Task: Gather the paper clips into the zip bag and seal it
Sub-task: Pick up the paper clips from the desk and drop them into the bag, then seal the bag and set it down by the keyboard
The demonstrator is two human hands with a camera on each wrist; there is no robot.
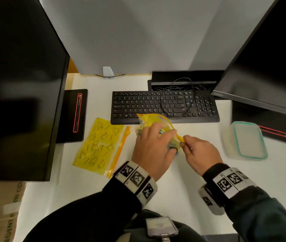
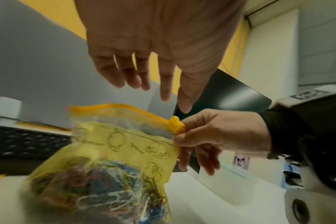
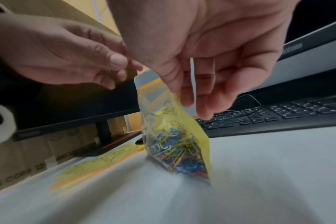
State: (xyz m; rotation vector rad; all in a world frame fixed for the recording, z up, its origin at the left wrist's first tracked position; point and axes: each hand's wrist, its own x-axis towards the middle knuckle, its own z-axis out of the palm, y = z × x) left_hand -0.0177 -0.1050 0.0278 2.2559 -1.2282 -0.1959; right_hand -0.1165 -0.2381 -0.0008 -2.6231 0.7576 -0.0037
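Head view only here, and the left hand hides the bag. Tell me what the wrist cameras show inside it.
Observer: Coloured paper clips are heaped in the bottom of the zip bag, which rests on the desk.
Operator: Report the right grip.
Observer: The right hand pinches the orange slider at the end of the zip strip.
Operator: Now the left.
Observer: The left hand hangs above the bag, fingers fairly straight, touching nothing in its wrist view.

Zip bag's [image 1: 153, 124] lower half hidden behind the left hand [image 1: 153, 149]; paper clips [image 2: 105, 189] motion-blurred.
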